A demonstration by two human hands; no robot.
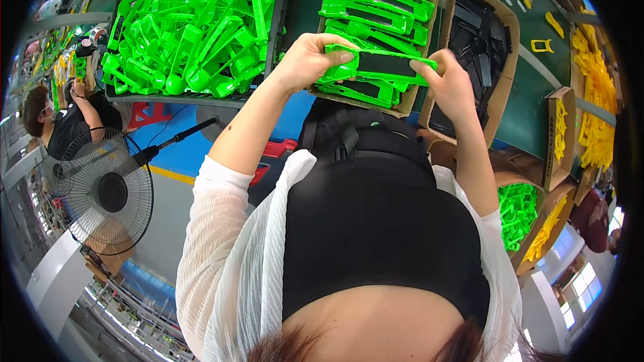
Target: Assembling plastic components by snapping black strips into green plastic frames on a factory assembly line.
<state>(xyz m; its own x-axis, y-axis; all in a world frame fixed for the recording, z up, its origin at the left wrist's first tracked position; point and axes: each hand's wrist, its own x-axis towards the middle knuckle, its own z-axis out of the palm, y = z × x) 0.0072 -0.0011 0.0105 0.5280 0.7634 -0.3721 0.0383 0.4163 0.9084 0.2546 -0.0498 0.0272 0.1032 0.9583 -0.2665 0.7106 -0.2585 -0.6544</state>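
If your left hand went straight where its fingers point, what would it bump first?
Past the green plastic frame it pinches, the left hand would probably meet the right hand; depth is hard to judge.

Green frame (386, 63) — glossy plastic; box (508, 72) — matt cardboard.

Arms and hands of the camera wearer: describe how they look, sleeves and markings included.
The left hand and right hand are bare, with nothing visibly worn on them. A small spot marks the left forearm. The left sleeve is white, thin and crinkled, ending near the elbow; the right sleeve is white too, with less showing.
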